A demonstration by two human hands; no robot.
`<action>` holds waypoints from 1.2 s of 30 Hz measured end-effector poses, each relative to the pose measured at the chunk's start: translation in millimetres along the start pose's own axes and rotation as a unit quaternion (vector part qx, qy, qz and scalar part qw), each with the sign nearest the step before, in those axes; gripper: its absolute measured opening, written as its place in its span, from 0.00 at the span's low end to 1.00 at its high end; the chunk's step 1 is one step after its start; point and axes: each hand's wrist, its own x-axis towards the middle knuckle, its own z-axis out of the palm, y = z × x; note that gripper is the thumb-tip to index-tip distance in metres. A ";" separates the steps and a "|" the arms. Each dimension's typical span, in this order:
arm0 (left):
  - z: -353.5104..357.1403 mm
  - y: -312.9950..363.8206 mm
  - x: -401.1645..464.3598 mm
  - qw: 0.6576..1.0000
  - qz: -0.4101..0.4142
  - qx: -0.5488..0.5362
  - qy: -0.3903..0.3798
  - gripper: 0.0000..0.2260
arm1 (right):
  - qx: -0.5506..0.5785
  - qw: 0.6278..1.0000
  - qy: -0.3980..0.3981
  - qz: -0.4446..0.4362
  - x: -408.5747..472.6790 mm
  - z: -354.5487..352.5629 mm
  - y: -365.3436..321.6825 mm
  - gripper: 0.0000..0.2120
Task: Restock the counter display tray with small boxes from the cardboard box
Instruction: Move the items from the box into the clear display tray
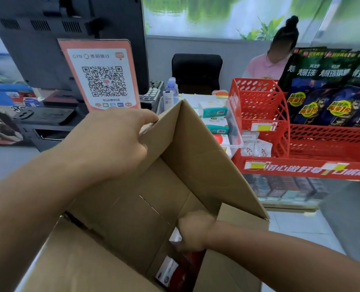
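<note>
A big brown cardboard box (196, 165) stands open in front of me, its flaps raised. My left hand (111, 144) grips the edge of the far left flap and holds it up. My right hand (192, 232) reaches down inside the box with curled fingers among small white and red boxes (169, 270); what it holds is hidden. Behind the box, a clear counter display tray (235, 133) holds several small green-and-white boxes (213, 109).
A red perforated rack (265, 106) with dark snack bags (330, 89) stands at the right. A QR code sign (103, 76) and a black monitor (69, 39) stand at the left. A person in pink (267, 66) sits behind the counter by a black chair (197, 70).
</note>
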 end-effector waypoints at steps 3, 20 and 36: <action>1.0 -4.3 -3.7 1.000 0.015 0.010 0.009 0.25 | 0.033 0.998 0.043 -0.017 -20.7 -41.7 5.0 0.21; 8.4 -24.9 -8.5 0.999 -0.027 0.041 0.017 0.27 | 0.323 0.848 0.421 -0.002 -37.0 -202.4 153.3 0.12; 1.9 -15.5 -24.1 0.993 -0.107 0.037 0.035 0.27 | 0.049 0.952 0.265 0.147 85.2 -133.3 216.2 0.10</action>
